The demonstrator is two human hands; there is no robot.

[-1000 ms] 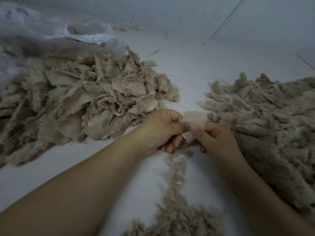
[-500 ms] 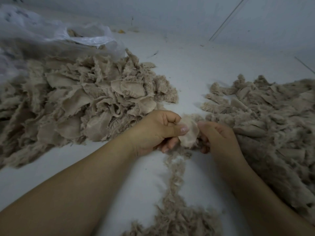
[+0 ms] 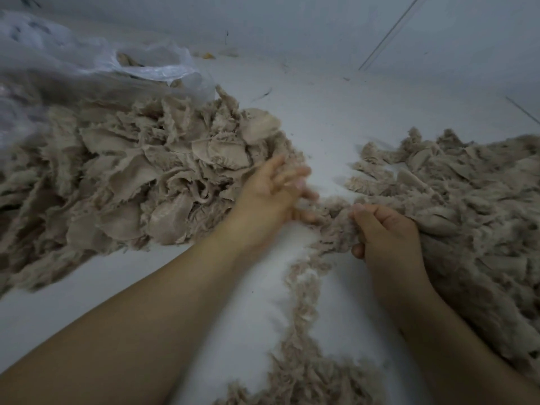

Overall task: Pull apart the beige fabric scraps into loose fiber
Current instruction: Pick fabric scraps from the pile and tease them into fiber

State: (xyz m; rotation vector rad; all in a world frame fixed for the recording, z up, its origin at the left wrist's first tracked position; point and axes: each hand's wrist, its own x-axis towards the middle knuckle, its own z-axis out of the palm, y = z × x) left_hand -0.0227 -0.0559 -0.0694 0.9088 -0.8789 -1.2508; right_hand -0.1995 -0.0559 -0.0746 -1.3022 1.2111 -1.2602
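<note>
Right now the left hand (image 3: 271, 194) is blurred w/ fingers spread and loose, holding nothing, at the near edge of the big scrap pile (image 3: 140, 182) on the left. Right hand (image 3: 382, 229) is curled round a tuft of loose fiber (image 3: 336, 220) between the two hands. More fiber is heaped at right (image 3: 467, 206), w/ a thin trail (image 3: 304, 305) running toward the viewer across the white tabletop (image 3: 321, 121). Clear plastic bag (image 3: 87, 62) lies behind the scraps, top left.

left hand (image 3: 270, 194) spread, right hand (image 3: 385, 232) gripping fiber (image 3: 336, 226)
</note>
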